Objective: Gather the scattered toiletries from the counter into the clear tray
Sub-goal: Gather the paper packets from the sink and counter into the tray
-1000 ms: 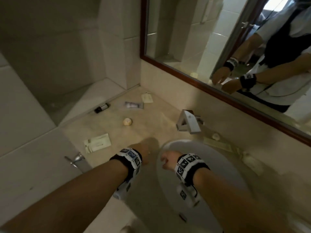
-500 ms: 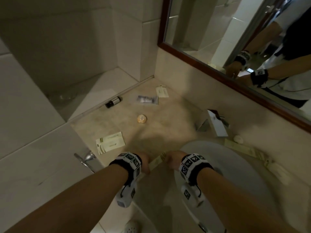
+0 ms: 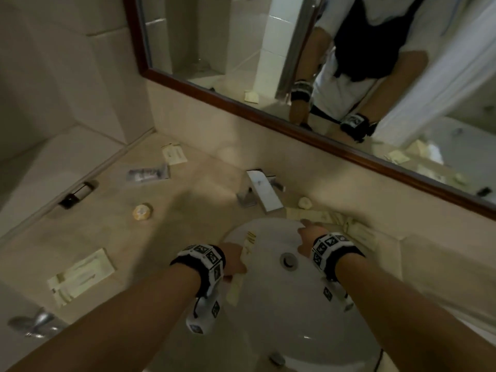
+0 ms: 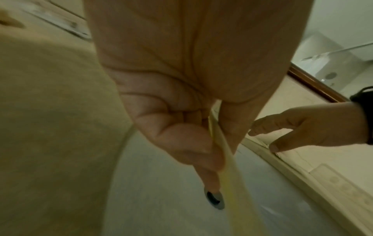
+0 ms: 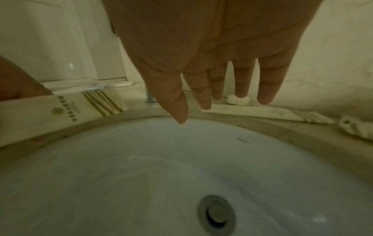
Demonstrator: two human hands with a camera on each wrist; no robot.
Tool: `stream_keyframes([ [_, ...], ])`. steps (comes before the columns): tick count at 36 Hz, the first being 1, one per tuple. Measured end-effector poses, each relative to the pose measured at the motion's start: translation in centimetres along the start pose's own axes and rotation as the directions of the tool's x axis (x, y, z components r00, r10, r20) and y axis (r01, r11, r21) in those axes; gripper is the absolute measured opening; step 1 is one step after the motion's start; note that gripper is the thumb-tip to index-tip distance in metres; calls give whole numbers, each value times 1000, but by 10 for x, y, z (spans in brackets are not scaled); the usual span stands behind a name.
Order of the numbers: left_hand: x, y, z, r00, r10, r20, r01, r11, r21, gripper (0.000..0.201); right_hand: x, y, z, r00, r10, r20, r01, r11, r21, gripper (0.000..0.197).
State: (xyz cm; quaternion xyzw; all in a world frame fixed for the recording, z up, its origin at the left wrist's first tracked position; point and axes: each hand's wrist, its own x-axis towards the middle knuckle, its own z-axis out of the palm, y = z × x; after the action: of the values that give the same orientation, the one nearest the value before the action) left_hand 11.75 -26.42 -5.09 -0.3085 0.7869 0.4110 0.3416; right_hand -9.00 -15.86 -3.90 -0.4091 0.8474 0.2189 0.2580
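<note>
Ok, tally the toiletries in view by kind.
Cream packets: 5, one held in the left hand, rightmost blurred
Small round pieces: 2
Clear sachet: 1
Dark bottle: 1
Total: 9

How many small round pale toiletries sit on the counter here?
2. One round piece lies on the open counter left of the faucet; the other round piece sits just right of it. More may be hidden.
</note>
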Motion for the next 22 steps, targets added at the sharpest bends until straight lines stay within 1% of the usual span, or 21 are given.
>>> stream_keyframes([
  [1,10,1,0,1000,11,20,-12,999,34,46,3,10,1,1000,6,6,-6,1000,-7,64],
  [2,16,3,0,999,6,35,-8,998,57,52,5,17,0,1000,13,15,-12,1000,-16,65],
  [3,20,7,0,999,-6,43,3,999,48,42,8,23,0,1000,20,18,-20,1000,-19,64],
  [4,21,11,0,999,-10,38,9,999,39,24,10,28,-2,999,25,20,-25,1000,-19,63],
  [5,22,17,0,999,-17,36,15,999,44,12,13,33,-2,999,29,20,-29,999,-17,63],
  [6,22,22,1,1000,-9,27,9,1000,27,9,16,37,-3,999,36,16,-36,999,-11,64],
  [7,23,28,3,999,-8,32,7,1000,26,15,23,41,0,999,38,13,-38,999,-7,65],
  [9,26,33,5,1000,-7,8,6,1000,9,39,32,47,3,999,33,-5,-32,999,32,71],
  [10,28,35,4,1000,-8,0,8,1000,8,47,34,47,3,999,37,-13,-37,999,38,76],
  [11,29,36,3,1000,-9,-12,9,1000,27,50,38,47,4,999,38,-32,-37,999,39,78],
  [13,31,37,0,999,-9,-50,13,998,64,53,41,43,3,998,30,-50,-28,999,30,71],
  [15,30,37,-3,995,-19,-98,30,994,108,58,43,42,2,997,31,-68,-27,997,69,66],
  [20,32,39,0,995,-36,-95,46,992,114,55,37,54,18,999,-25,-47,28,998,58,77],
  [22,32,43,5,994,-54,-90,65,991,118,57,36,56,26,997,-38,-71,44,996,81,77],
])
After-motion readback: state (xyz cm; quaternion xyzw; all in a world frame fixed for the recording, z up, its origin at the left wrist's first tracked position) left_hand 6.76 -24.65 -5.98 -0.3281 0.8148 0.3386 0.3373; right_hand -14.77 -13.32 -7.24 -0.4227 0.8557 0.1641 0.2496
